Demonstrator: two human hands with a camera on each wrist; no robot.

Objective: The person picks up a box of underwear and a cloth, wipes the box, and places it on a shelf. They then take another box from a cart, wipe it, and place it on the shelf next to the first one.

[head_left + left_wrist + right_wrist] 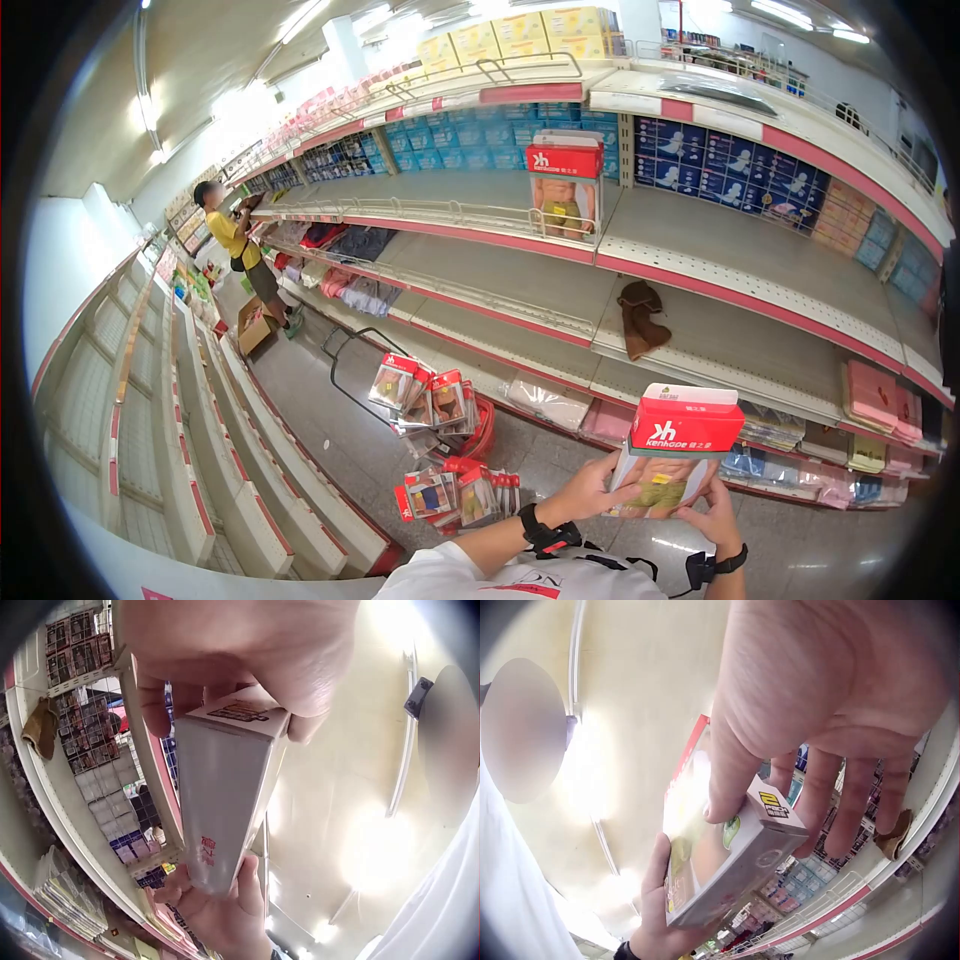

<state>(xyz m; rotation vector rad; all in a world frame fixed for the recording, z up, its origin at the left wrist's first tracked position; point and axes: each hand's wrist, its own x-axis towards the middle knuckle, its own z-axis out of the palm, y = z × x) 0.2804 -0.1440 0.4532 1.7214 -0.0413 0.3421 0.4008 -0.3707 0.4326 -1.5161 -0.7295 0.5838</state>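
A red-topped underwear box [685,425] is held between both hands in front of the body. The left hand [590,492] grips its left side, with the thumb across the printed front. At the lower right side, the right hand [712,515] holds the box by its edge. In the left wrist view the box [221,795] shows a white side, with the left hand [240,660] above it and the right hand [225,922] below. The right wrist view has the right thumb on the box [727,855], its other fingers extended behind.
A similar box [565,190] stands on the upper shelf [450,190]. Brown cloth [643,318] lies on a shelf below. Several red-topped boxes fill a red basket [482,430], and more [460,495] are beside it. A person in yellow [232,240] stands down the aisle.
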